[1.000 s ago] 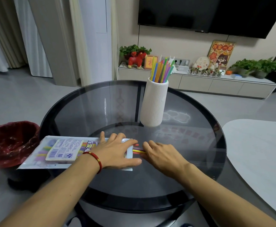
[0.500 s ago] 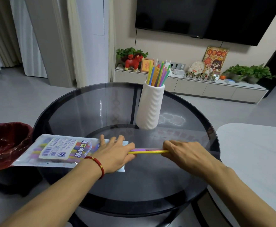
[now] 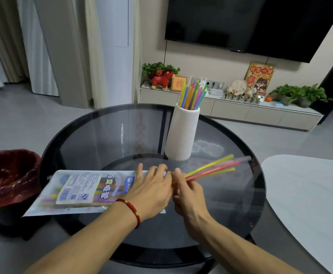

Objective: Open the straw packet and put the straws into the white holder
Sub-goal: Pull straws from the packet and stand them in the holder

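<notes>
Head view: left hand (image 3: 151,189) flat on straw packet (image 3: 82,191); right hand (image 3: 189,191) fingers pinch loose straws (image 3: 211,169).

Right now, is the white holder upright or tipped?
Upright: the white holder stands on its base on the glass table, with colored straws sticking out of its top.
</notes>
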The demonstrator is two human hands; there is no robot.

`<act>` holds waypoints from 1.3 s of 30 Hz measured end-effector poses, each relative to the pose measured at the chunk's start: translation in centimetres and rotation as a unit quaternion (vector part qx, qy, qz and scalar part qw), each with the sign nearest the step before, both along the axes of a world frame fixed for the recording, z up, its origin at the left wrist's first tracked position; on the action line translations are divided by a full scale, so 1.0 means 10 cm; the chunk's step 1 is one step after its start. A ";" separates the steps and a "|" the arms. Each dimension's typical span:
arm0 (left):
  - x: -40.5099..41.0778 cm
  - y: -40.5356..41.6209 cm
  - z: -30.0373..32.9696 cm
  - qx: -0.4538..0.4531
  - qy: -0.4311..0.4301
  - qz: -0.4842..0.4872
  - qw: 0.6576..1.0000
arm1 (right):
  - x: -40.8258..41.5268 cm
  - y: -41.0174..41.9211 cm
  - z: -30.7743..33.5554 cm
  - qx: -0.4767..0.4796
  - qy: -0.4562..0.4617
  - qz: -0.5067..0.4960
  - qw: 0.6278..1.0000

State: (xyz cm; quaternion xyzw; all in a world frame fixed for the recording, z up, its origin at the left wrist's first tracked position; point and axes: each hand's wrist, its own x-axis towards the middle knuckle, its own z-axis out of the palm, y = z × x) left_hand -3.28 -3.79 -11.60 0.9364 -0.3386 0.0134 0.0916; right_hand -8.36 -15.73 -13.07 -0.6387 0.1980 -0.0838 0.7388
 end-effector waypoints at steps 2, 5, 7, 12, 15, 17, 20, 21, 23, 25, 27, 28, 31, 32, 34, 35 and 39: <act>-0.06 -0.06 -0.01 -0.004 0.008 0.001 1.000 | 0.11 -0.03 -0.05 -0.022 -0.009 -0.046 0.999; -0.03 -0.04 -0.04 0.002 0.021 0.015 1.000 | 0.26 -0.23 -0.03 -0.069 -0.012 -0.104 0.992; 0.04 0.05 -0.08 0.022 0.047 0.027 0.998 | 0.33 -0.45 0.05 -0.122 -0.035 -0.127 0.984; 0.20 0.24 -0.21 0.059 0.068 0.016 0.996 | 0.23 -1.04 0.51 -0.295 -0.167 -0.195 0.920; 0.21 0.21 -0.26 0.065 0.059 0.006 0.996 | 0.10 -1.18 0.77 -0.437 -0.237 -0.175 0.850; 0.21 0.19 -0.27 0.065 0.059 0.005 0.996 | 0.04 -1.16 0.89 -0.523 -0.266 -0.148 0.796; 0.22 0.18 -0.27 0.061 0.062 0.004 0.996 | 0.05 -1.09 1.04 -0.603 -0.282 -0.116 0.738; 0.22 0.18 -0.27 0.061 0.063 0.004 0.996 | 0.09 -1.08 1.07 -0.613 -0.278 -0.111 0.731; 0.22 0.18 -0.26 0.061 0.066 0.003 0.996 | 0.18 -1.05 1.09 -0.619 -0.264 -0.096 0.734; 0.21 0.18 -0.25 0.067 0.065 0.002 0.996 | 0.24 -1.00 1.04 -0.620 -0.232 -0.067 0.747; 0.21 0.18 -0.26 0.071 0.064 0.003 0.995 | 0.27 -0.97 0.98 -0.622 -0.202 -0.030 0.756; 0.21 0.18 -0.26 0.070 0.062 0.004 0.996 | 0.27 -0.97 0.99 -0.625 -0.205 -0.025 0.753; 0.20 0.15 -0.27 0.032 0.047 0.014 0.998 | 0.27 -0.99 1.11 -0.596 -0.248 -0.064 0.761; 0.21 0.13 -0.25 0.006 0.041 0.016 0.999 | 0.26 -0.97 1.13 -0.582 -0.264 -0.071 0.766; 0.20 0.05 -0.21 -0.058 0.012 -0.007 0.998 | 0.24 -0.89 1.13 -0.558 -0.297 -0.069 0.772; 0.19 -0.01 -0.18 -0.089 -0.010 -0.032 0.995 | 0.24 -0.85 1.11 -0.545 -0.308 -0.065 0.777; 0.08 -0.22 -0.09 -0.144 -0.011 -0.044 0.989 | 0.27 -0.72 0.98 -0.501 -0.296 -0.051 0.811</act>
